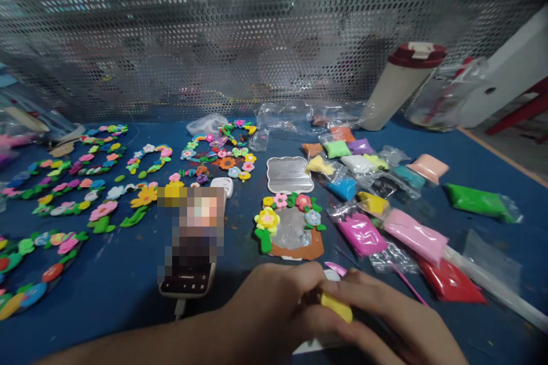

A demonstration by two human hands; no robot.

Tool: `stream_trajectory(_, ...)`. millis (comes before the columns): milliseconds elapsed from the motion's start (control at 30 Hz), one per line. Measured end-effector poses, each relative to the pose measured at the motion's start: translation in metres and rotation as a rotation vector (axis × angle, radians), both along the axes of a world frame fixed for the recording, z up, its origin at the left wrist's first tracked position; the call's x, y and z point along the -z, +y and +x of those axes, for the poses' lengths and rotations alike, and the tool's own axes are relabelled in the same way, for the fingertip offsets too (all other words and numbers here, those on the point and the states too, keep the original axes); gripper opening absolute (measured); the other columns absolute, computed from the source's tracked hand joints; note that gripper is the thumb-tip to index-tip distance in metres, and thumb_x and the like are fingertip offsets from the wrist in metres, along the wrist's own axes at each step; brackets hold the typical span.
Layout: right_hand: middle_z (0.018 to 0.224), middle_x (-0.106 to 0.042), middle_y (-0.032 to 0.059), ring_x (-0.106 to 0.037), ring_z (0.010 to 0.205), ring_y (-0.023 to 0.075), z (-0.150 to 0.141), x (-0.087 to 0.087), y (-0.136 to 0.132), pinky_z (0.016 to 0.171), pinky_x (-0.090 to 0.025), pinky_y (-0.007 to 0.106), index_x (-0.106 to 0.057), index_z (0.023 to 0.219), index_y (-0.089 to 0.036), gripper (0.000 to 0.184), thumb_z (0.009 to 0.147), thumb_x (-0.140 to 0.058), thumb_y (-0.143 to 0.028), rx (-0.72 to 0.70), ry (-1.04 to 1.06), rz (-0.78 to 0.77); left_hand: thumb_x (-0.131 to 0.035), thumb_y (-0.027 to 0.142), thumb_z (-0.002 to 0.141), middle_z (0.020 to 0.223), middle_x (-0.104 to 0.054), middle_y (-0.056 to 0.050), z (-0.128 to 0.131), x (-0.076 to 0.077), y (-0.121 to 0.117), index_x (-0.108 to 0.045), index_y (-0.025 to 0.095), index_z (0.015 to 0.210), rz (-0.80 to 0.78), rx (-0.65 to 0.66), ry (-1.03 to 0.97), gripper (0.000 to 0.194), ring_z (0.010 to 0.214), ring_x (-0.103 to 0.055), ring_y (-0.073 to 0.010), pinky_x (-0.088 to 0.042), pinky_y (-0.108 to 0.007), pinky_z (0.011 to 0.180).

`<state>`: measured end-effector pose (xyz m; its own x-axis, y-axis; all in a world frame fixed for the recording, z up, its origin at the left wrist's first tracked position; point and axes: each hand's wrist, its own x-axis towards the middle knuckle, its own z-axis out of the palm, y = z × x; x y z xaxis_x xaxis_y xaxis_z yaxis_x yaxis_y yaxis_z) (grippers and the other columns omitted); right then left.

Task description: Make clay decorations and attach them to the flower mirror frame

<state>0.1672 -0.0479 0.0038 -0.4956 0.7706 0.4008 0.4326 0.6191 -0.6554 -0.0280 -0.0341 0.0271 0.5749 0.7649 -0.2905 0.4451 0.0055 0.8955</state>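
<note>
A smooth yellow lump of modelling clay (337, 307) is pinched between my two hands, low in the view. My left hand (278, 302) is closed, its curled fingertips meeting at the clay's left end. My right hand (381, 311) grips the same lump between thumb and fingers; part of the lump is hidden by the fingers. Just beyond lies a mirror frame (299, 250) edged with clay flowers and leaves, with brown clay along its bottom. A pink tool tip (336, 268) and a white object, partly covered, show beside my knuckles.
Several colored clay packets lie to the right, including magenta (362, 234), pink (415, 235) and red (451, 279). A plain framed mirror (290, 174) sits behind. On the left are a phone (186, 282) with a cable and several flowered frames (64, 245). A tumbler (400, 88) stands by the perforated metal screen (192, 40).
</note>
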Motion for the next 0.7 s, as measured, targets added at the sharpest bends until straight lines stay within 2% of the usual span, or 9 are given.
stream_trajectory(100,0.086,-0.073,-0.0005,-0.07,0.071,0.0142,0.003,-0.006,0.005,0.058,-0.056,0.018,-0.06,0.104,-0.029,0.024,0.085,-0.051,-0.018,0.085,0.005,0.007,-0.052,0.059,0.081,0.068,-0.063,-0.003,-0.012,-0.007,0.001,-0.061,0.016,0.102,0.52,-0.011,0.249,0.049,0.06,-0.056,-0.0163,-0.034,-0.023,0.052)
stream_trajectory(133,0.08,-0.072,-0.0013,-0.069,0.067,0.0129,0.005,-0.007,0.007,0.055,-0.055,0.017,-0.061,0.098,-0.027,0.02,0.086,-0.048,-0.018,0.115,0.002,-0.014,-0.045,0.057,0.086,0.072,-0.064,-0.005,-0.017,-0.01,0.001,-0.062,0.017,0.102,0.718,-0.031,0.347,0.046,0.062,-0.058,-0.0177,-0.034,-0.024,0.053)
stream_trajectory(233,0.061,-0.064,-0.0034,-0.061,0.051,0.0108,0.013,-0.009,0.004,0.044,-0.049,0.016,-0.058,0.074,-0.023,0.019,0.089,-0.047,-0.026,0.199,-0.037,-0.107,-0.031,0.035,0.097,0.06,-0.062,-0.003,-0.03,-0.011,-0.002,-0.063,0.018,0.076,1.06,-0.093,0.483,0.042,0.054,-0.056,-0.0153,-0.034,-0.024,0.049)
stream_trajectory(333,0.068,-0.067,-0.003,-0.064,0.059,0.0113,0.02,-0.005,-0.01,0.05,-0.052,0.016,-0.059,0.076,-0.022,0.012,0.085,-0.056,-0.029,0.253,-0.101,-0.136,-0.025,0.039,0.098,0.058,-0.06,0.0,-0.036,0.008,-0.015,-0.061,0.019,0.073,1.11,0.003,0.462,0.048,0.049,-0.056,-0.014,-0.038,-0.024,0.043)
stream_trajectory(400,0.082,-0.071,-0.001,-0.068,0.072,0.0114,0.019,0.003,-0.021,0.061,-0.055,0.016,-0.062,0.087,-0.022,0.008,0.086,-0.054,-0.021,0.241,-0.156,-0.085,-0.028,0.033,0.098,0.083,-0.069,-0.005,-0.036,0.026,-0.026,-0.061,0.016,0.093,1.231,0.1,0.406,0.037,0.075,-0.065,-0.0183,-0.052,-0.028,0.06)
stream_trajectory(433,0.09,-0.072,0.0005,-0.068,0.079,0.0115,0.016,0.008,-0.027,0.067,-0.056,0.016,-0.062,0.093,-0.022,0.015,0.088,-0.05,-0.016,0.222,-0.19,-0.029,-0.031,0.026,0.098,0.1,-0.069,-0.008,-0.036,0.035,-0.031,-0.057,0.013,0.108,1.284,0.166,0.381,0.031,0.094,-0.064,-0.0207,-0.054,-0.033,0.077)
stream_trajectory(500,0.108,-0.069,0.0048,-0.067,0.095,0.0129,0.008,0.02,-0.036,0.08,-0.056,0.022,-0.062,0.106,-0.02,0.031,0.089,-0.04,-0.007,0.205,-0.281,0.142,-0.032,0.02,0.098,0.114,-0.065,-0.01,-0.035,0.047,-0.039,-0.051,0.01,0.118,1.28,0.283,0.363,0.029,0.11,-0.059,-0.0205,-0.051,-0.035,0.091)
stream_trajectory(600,0.129,-0.057,0.0131,-0.056,0.116,0.018,-0.006,0.036,-0.047,0.091,-0.052,0.031,-0.052,0.126,-0.011,0.046,0.086,-0.031,0.001,0.211,-0.455,0.297,-0.029,0.016,0.097,0.119,-0.063,-0.011,-0.039,0.055,-0.044,-0.051,0.008,0.119,1.207,0.349,0.395,0.032,0.112,-0.059,-0.0196,-0.052,-0.031,0.091)
stream_trajectory(700,0.136,-0.049,0.0132,-0.047,0.124,0.0207,-0.012,0.042,-0.057,0.095,-0.049,0.034,-0.047,0.131,-0.007,0.05,0.084,-0.032,0.002,0.218,-0.543,0.389,-0.027,0.014,0.098,0.121,-0.062,-0.011,-0.047,0.059,-0.045,-0.051,0.008,0.12,1.225,0.313,0.391,0.033,0.114,-0.057,-0.019,-0.051,-0.031,0.094)
